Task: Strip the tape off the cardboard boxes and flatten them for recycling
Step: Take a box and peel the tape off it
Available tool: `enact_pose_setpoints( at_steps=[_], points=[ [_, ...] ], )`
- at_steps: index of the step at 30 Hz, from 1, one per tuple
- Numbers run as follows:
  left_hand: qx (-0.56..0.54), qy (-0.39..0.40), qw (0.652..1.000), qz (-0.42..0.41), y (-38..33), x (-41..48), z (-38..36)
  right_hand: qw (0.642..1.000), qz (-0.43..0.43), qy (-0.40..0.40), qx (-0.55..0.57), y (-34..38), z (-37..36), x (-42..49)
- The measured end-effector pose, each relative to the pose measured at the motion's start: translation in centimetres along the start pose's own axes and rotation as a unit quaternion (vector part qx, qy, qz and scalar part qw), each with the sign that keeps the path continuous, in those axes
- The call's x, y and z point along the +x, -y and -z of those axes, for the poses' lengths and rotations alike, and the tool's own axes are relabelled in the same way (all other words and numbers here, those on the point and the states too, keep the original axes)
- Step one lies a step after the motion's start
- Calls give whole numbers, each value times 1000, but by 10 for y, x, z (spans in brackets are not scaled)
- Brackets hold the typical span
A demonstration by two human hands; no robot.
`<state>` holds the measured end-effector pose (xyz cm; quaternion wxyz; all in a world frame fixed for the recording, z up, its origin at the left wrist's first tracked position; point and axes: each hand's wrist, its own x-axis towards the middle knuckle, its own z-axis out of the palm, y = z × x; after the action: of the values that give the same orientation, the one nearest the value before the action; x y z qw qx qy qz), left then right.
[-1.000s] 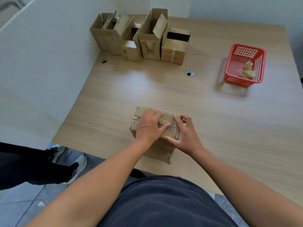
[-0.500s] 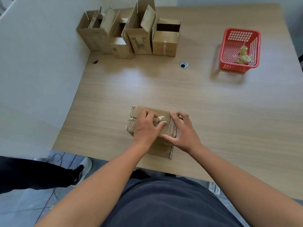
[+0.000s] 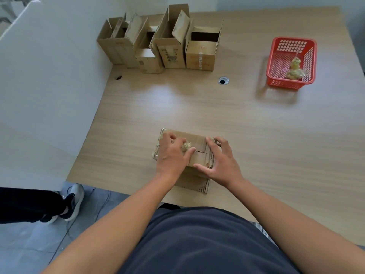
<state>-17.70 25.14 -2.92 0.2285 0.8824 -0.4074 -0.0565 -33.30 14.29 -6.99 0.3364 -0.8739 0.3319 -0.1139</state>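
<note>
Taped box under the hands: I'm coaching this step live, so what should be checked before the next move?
1. Grip on the tape wad: ok, the left hand pinches it between thumb and fingers.
2. Steadying of the box: ok, the right hand rests on its right end.
3. Top seam free of tape: cannot tell, the hands cover much of it.
4. Whole box stripped: not ok, clear tape shows at its left end.
5. Room in the red basket: ok, only a few wads lie inside.
</note>
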Motion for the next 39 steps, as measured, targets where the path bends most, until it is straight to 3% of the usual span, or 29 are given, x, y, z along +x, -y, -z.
enact_pose_setpoints(
  at_steps=[4,9,14,20,28,31,39],
  points=[
    [36,-2,999,-18,-6,-2,3,1000,-6,3,11,2,0,-2],
    [6,-11,1000,28,-6,-9,10,1000,-15,4,18,2,0,-1],
    [31,6,999,-14,5,-11,10,1000,-11,8,1,6,0,0],
    [42,-15,999,28,11,-5,10,1000,-3,17,-25,6,3,0],
    [-35,-17,999,29,18,-9,15,999,-1,29,-30,9,8,1],
    [-20,-28,999,-13,24,-11,9,999,2,29,-38,9,7,1],
    [-27,-17,997,71,24,5,10,998,-3,34,-52,11,8,1]
  ],
)
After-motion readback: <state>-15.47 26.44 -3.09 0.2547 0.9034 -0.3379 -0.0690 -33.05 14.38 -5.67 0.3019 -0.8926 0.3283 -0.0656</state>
